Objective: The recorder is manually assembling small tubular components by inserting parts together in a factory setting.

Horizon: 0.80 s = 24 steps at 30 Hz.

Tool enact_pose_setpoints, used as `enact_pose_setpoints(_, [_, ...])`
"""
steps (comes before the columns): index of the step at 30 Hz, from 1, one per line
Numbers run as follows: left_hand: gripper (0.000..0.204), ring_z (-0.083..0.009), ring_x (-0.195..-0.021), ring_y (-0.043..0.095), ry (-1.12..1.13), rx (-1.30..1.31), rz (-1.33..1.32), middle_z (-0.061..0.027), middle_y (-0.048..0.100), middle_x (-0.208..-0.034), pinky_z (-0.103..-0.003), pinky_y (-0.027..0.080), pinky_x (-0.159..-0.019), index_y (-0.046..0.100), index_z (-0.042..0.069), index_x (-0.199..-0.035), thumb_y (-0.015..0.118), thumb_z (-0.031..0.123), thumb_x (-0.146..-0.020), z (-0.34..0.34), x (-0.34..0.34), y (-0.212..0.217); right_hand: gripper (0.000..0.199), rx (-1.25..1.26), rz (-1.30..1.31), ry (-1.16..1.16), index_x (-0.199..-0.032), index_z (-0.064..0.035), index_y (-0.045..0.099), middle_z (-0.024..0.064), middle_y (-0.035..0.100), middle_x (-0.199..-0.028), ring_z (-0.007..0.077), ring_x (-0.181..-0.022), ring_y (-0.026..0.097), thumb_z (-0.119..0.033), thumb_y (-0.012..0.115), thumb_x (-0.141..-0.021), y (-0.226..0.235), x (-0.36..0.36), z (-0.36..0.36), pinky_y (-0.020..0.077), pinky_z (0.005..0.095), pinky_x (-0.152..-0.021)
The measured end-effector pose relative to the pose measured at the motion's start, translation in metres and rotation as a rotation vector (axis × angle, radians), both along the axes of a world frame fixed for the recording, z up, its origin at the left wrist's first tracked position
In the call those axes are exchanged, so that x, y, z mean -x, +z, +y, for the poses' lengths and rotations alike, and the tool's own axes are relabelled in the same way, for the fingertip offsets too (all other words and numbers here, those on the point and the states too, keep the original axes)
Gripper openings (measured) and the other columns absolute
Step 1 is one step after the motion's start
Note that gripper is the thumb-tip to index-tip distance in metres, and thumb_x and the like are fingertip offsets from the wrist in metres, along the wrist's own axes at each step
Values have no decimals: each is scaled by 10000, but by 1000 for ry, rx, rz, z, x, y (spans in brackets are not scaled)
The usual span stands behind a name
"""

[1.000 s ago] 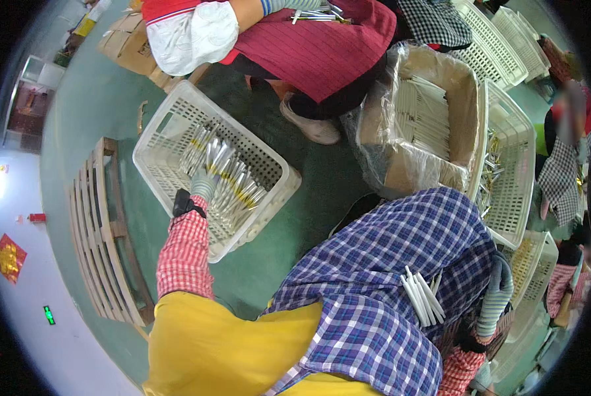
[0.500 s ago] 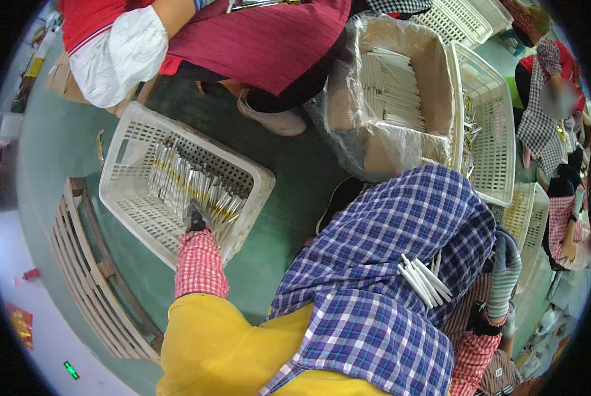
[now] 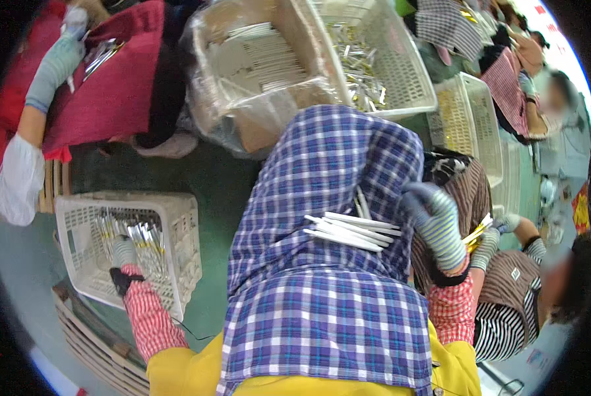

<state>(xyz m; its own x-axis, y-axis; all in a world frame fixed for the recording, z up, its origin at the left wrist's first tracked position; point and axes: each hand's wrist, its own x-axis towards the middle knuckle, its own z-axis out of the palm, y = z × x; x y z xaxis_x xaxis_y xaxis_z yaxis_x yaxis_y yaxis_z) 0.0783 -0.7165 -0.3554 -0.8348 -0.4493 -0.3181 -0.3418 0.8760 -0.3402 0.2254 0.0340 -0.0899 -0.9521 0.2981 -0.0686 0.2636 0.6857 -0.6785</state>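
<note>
My left hand, in a grey glove with a dark wrist band, reaches into the white plastic basket at the lower left. It touches the slim silver and gold wrapped sticks lying there in rows; its fingertips are partly hidden. My right hand, in a striped glove, is above the right edge of my lap. Its fingers look bent but are blurred, and no object shows in them. Several white tapered sticks lie loose on the blue checked apron over my lap.
Beyond my knees stands a plastic-lined cardboard box of white sticks, beside another white basket with wrapped sticks. A wooden slatted pallet lies at the lower left. Co-workers sit ahead and close at my right, one gloved hand near gold-wrapped sticks.
The view has turned, with the basket shifting left and down and the box left. My right hand has come up from beside my lap. My left hand is still in the basket.
</note>
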Motion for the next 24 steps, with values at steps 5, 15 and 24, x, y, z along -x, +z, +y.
enact_pose_setpoints(5, [260,-154,-761,575,29,-971,763,-64,681,-959,-298,482,-687,661,33,-1137,541,207,-986,133,24,85,173,-204,-28,191,-953,-82,729,113,713,-888,303,-790,674,-194,725,-821,4,-22,-21,526,390,-722])
enact_pose_setpoints(15, [231,-295,-850,687,-1167,-1599,82,-137,702,-932,-368,536,-768,684,49,-1038,683,11,-810,518,-1,232,370,-132,-185,597,-1131,-60,628,128,668,-861,318,-783,647,-287,681,-843,-20,-36,-17,518,450,-721])
enact_pose_setpoints(24, [274,-300,-879,654,-1911,-1007,-598,-74,654,-958,-423,521,-753,687,155,-1037,683,144,-764,612,-9,221,371,184,80,542,-1242,-182,650,87,697,-1074,304,-834,670,-213,681,-874,-33,-71,-8,541,409,-750])
